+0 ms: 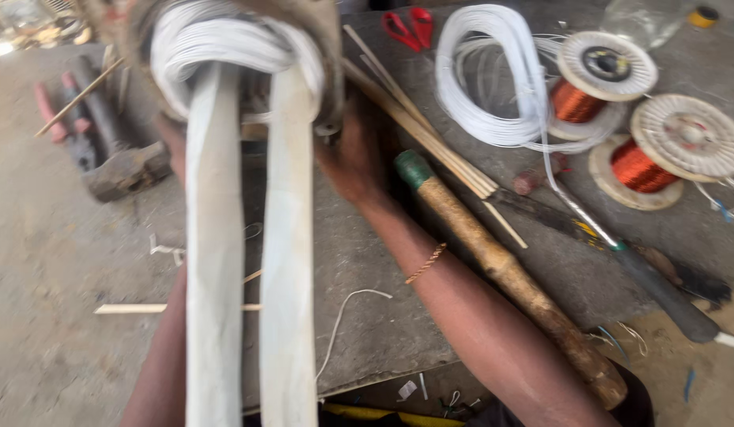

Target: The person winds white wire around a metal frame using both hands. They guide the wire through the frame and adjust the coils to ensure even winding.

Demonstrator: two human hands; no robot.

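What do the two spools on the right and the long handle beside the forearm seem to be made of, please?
The spools appear wound with copper wire, shiny orange-red, between pale flanges, perhaps plastic. The handle looks like bare wood or bamboo: brown, matt, rough, with a green end.

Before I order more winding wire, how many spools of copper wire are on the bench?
2: one spool beside the white wire coil, the other spool just right of it. More may sit outside the view.

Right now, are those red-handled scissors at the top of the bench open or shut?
Cannot tell. Only the two red handles of the scissors show, close together at the frame's top edge; the blades are out of view.
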